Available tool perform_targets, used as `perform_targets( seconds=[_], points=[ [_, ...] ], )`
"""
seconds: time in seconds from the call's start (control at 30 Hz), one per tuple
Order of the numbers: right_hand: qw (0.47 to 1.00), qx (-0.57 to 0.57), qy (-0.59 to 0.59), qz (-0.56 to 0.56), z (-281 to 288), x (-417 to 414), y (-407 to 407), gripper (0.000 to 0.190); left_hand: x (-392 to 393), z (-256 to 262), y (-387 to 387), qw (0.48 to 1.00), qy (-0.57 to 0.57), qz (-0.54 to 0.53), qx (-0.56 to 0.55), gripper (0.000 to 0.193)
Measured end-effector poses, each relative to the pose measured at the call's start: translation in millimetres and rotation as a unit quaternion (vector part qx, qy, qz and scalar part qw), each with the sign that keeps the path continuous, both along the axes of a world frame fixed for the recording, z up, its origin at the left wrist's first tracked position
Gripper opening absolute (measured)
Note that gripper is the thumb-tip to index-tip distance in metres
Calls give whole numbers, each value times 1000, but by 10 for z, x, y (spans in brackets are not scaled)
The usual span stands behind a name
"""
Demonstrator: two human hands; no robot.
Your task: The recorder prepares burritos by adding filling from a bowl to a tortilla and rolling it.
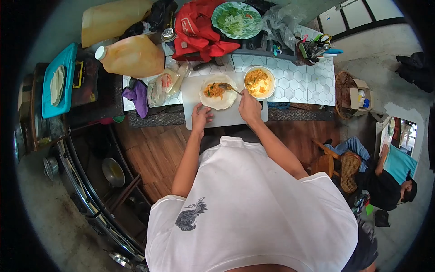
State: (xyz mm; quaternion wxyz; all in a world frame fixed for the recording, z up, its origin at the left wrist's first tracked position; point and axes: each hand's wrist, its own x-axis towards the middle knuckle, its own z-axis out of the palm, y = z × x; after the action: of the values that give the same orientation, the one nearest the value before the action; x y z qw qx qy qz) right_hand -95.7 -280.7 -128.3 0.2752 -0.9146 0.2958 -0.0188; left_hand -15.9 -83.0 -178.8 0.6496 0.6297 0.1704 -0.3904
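Note:
A round, pale dough wrapper (221,103) lies flat on a white cutting board (192,117). Orange filling with green bits (213,90) is heaped on the wrapper's left half. My right hand (250,106) grips a metal spoon (234,89), its bowl touching the filling's right side. Beside the wrapper's lower left edge, my left hand (201,117) rests with its fingers apart and holds nothing. A white bowl (273,89) stands at the right of the board, partly filled with more orange filling (257,79).
Behind the board lie a knife (203,65) and a red bag (195,32). A plate of shredded greens (237,20) stands farther back. A plastic jug (134,57) and a plastic packet (163,85) are at left. A utensil holder (303,54) stands right. Another person (380,187) sits at far right.

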Motion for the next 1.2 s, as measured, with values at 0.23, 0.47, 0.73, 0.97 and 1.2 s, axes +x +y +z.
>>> perform_targets(
  seconds=[0.23, 0.47, 0.73, 0.97, 1.2],
  points=[
    [1000, 14, -11, -3, -23, -75, -37, 13, -50, 41, -10, 1000, 8, 12, -7, 48],
    [989, -21, -31, -146, 189, -433, -608, 15, -95, -63, 47, 1000, 24, 0, 5, 27],
    [993, -48, -63, -85, 125, -541, -975, 17, -278, 186, -506, 988, 24, -148, -30, 26],
    [996, 5, -86, 0, -49, -509, -1035, 17, -420, 252, -1315, 987, -8, -150, -56, 70],
    [990, 21, -136, 15, -65, -572, -1112, 15, -481, 281, -1594, 992, 13, -74, -104, 73]
  ],
)
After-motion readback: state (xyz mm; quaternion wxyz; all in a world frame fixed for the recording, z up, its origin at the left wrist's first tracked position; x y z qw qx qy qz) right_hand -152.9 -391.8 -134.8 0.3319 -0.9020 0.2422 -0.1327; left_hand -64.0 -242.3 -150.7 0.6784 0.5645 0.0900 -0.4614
